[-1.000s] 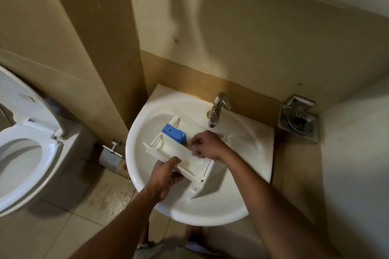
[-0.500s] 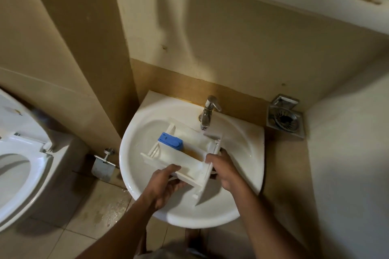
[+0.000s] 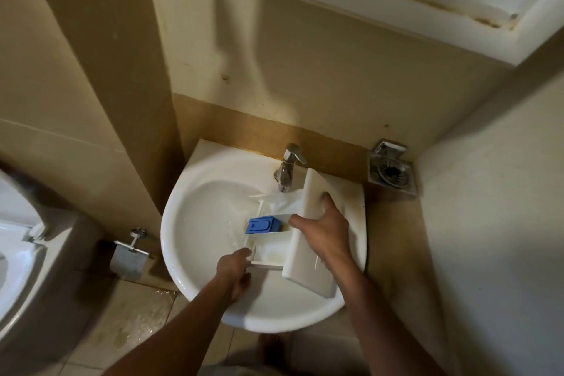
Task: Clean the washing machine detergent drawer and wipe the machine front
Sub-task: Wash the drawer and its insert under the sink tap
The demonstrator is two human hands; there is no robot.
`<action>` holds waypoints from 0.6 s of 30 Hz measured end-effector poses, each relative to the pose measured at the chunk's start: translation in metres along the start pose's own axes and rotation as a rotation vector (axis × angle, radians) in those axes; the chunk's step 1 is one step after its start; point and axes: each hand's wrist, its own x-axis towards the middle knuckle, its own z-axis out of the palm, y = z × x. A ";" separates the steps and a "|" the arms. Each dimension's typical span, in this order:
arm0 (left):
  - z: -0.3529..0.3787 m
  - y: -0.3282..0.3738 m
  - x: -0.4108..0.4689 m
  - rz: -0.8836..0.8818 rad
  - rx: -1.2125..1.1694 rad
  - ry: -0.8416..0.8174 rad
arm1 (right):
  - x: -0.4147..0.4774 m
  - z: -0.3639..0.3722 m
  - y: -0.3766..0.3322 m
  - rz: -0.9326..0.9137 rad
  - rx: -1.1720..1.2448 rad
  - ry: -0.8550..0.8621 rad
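Sink [image 3: 195, 223]: one drawer [image 3: 308, 272], one tap [image 3: 290, 168]; left grip [image 3: 235, 275], right grip [image 3: 323, 232] both holding drawer.

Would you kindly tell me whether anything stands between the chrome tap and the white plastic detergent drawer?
Nothing visible does. The white plastic detergent drawer sits in the white ceramic basin just below the chrome tap; the left hand and right hand grip its ends, not under the spout.

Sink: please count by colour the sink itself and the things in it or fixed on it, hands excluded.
White: 2, the sink and the detergent drawer.
Blue: 1, the insert.
Metal: 1, the tap.
Total: 4.
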 end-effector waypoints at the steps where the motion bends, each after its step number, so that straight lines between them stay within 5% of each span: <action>1: 0.003 -0.001 0.002 0.013 0.041 0.039 | -0.002 0.001 -0.003 -0.006 -0.021 0.017; 6: 0.012 0.000 -0.005 0.191 0.389 0.243 | -0.011 0.001 -0.018 -0.059 -0.194 0.114; 9: 0.013 0.013 -0.005 0.315 0.441 0.083 | -0.011 -0.004 -0.024 -0.081 -0.303 0.147; 18: 0.028 0.037 -0.014 0.182 0.344 -0.265 | -0.011 -0.005 -0.021 -0.102 -0.422 0.179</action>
